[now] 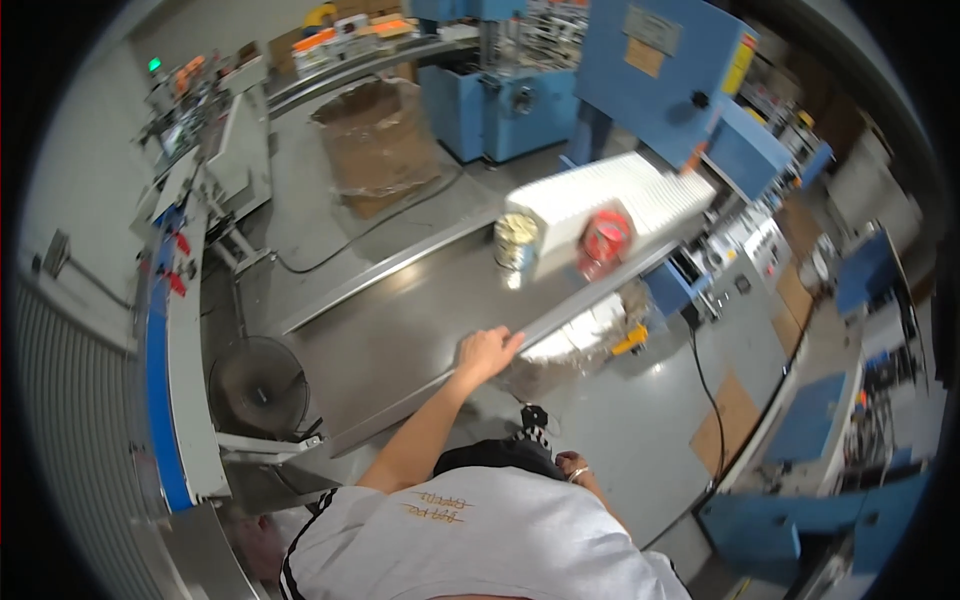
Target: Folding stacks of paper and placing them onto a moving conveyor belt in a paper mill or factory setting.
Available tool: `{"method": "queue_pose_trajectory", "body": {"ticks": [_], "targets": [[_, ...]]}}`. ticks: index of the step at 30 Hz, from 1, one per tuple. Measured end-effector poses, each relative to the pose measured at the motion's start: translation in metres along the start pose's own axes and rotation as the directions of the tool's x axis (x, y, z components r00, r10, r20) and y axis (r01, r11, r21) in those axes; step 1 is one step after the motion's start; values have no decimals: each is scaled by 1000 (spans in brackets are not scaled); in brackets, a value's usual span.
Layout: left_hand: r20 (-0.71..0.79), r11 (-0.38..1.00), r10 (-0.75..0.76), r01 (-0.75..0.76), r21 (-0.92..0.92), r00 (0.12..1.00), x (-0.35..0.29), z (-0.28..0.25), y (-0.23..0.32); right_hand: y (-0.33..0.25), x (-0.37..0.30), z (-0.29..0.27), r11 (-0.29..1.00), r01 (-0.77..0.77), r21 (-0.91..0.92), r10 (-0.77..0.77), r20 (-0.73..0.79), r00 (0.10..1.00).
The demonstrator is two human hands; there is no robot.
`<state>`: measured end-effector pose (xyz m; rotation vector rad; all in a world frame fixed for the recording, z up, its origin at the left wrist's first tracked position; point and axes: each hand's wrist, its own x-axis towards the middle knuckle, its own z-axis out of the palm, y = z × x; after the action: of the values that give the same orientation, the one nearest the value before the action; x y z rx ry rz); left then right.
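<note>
My left hand is closed over the raised near rim of a long metal table, its arm reaching forward. Low by my waist, my right hand has its fingers curled, with a band at the wrist. Whether anything is in it is hidden. Farther up the table, beyond my left hand, a gold round tin stands beside a long white block with a ribbed top. A red round container, blurred, is at the block's near side.
A blue machine rises at the table's far end. Beyond the table stands a plastic-lined cardboard box. A round floor fan and a blue-edged conveyor are on the left. A clear bag with a yellow piece lies below the near rim.
</note>
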<state>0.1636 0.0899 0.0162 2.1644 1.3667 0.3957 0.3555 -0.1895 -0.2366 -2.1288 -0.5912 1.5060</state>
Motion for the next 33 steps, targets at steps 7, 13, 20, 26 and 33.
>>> {"method": "queue_pose_trajectory", "body": {"ticks": [7,13,20,26,33], "targets": [[-226,982,-49,5,-190,973,-2,9,-3,-182,-18,-70,805,542,241,-574,86,815],[-236,975,-187,151,-165,954,0,16,-1,-331,-29,-133,574,819,12,-819,21,574],[-352,946,-316,267,-183,881,-2,1,17,-436,-23,-139,136,967,-215,-986,64,153],[-373,908,-412,408,-93,832,3,4,18,-496,-6,-110,-151,909,-389,-978,194,-80],[-313,860,-504,500,-101,805,0,7,22,-518,47,-78,-226,809,-542,-968,214,-127]]}}
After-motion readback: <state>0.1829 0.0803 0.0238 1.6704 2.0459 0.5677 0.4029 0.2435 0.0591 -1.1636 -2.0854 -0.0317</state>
